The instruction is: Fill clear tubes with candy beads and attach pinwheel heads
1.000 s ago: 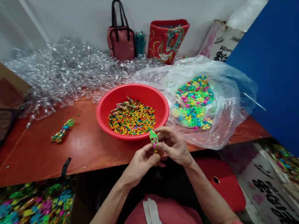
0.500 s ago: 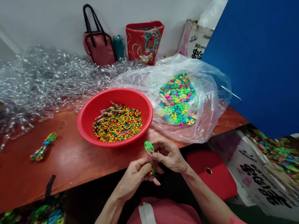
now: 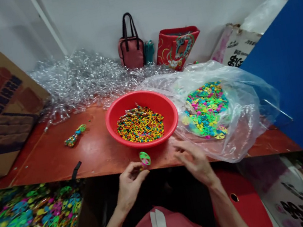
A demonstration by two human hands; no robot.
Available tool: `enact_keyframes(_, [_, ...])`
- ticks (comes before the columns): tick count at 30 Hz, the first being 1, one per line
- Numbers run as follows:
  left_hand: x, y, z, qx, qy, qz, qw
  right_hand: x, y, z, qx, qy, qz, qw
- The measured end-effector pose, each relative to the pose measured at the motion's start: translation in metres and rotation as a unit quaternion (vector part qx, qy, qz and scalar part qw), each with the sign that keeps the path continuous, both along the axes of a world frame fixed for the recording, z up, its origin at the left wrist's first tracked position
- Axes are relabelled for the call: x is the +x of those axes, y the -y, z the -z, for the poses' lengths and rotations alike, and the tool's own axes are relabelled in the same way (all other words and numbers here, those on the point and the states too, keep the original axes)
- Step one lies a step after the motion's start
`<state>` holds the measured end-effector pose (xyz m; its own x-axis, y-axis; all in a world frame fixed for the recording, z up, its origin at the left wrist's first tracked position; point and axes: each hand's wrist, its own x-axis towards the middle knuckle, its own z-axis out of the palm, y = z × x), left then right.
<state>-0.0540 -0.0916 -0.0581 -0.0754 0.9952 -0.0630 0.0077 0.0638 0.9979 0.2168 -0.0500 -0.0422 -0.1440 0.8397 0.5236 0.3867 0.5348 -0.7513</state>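
My left hand is clamping its fingers on a green wheel-topped piece at six o'clock from the red bowl; my right hand is hovering at five, fingers standing apart.

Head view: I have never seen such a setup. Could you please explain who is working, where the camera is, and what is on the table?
There is no machine: these are one person's bare hands. The camera, worn on the head, looks forward and down. The left hand pinches a small green-topped piece; the right hand is open and appears empty. On the reddish table stands a red basin with small coloured balls. Right of it, a clear plastic bag holds colourful flat pieces. Behind is a heap of clear, shiny pieces.
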Motion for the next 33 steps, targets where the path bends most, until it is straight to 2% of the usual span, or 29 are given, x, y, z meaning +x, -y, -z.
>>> enact_keyframes(2, [-0.044,-0.006,0.002,0.027,-0.088,-0.096,0.991,0.039,-0.019,0.006,0.058,0.044,0.133,0.988])
enact_keyframes(4, [-0.091,-0.018,-0.002,0.049,-0.187,-0.178,0.965,0.082,-0.040,0.018,0.094,0.111,0.244,0.959])
enact_keyframes(5, [-0.112,-0.024,-0.008,0.065,-0.234,-0.213,0.947,0.103,-0.050,0.026,0.105,0.148,0.279,0.943])
enact_keyframes(7, [-0.144,-0.039,-0.026,0.130,-0.357,-0.245,0.892,0.137,-0.067,0.045,0.115,0.204,0.305,0.923])
enact_keyframes(9, [-0.156,-0.055,-0.051,0.202,-0.438,-0.280,0.830,0.157,-0.077,0.061,0.111,0.232,0.307,0.916])
enact_keyframes(10, [-0.153,-0.064,-0.063,0.225,-0.449,-0.275,0.820,0.162,-0.079,0.068,0.108,0.239,0.304,0.916])
enact_keyframes(11, [-0.146,-0.074,-0.076,0.238,-0.443,-0.255,0.826,0.163,-0.080,0.074,0.104,0.240,0.304,0.916])
enact_keyframes(13, [-0.121,-0.100,-0.096,0.239,-0.419,-0.151,0.863,0.159,-0.079,0.081,0.106,0.232,0.308,0.917])
enact_keyframes(14, [-0.106,-0.116,-0.102,0.236,-0.424,-0.093,0.870,0.155,-0.078,0.083,0.111,0.223,0.315,0.916])
enact_keyframes(16, [-0.074,-0.152,-0.109,0.221,-0.465,0.008,0.857,0.147,-0.074,0.084,0.121,0.201,0.334,0.913])
enact_keyframes(17, [-0.060,-0.172,-0.109,0.184,-0.497,0.047,0.846,0.145,-0.072,0.084,0.122,0.189,0.344,0.911])
enact_keyframes(19, [-0.038,-0.210,-0.106,0.120,-0.587,0.109,0.793,0.142,-0.069,0.083,0.118,0.169,0.358,0.911])
enact_keyframes(23, [-0.013,-0.267,-0.093,0.098,-0.640,0.145,0.748,0.141,-0.067,0.081,0.107,0.149,0.360,0.915])
enact_keyframes(26, [0.001,-0.289,-0.084,0.104,-0.671,0.158,0.717,0.141,-0.066,0.080,0.108,0.140,0.355,0.918])
enact_keyframes(29, [0.012,-0.298,-0.078,0.111,-0.698,0.167,0.687,0.141,-0.066,0.079,0.107,0.127,0.347,0.923])
enact_keyframes(33, [0.019,-0.305,-0.080,0.119,-0.718,0.184,0.660,0.142,-0.066,0.077,0.099,0.108,0.344,0.927])
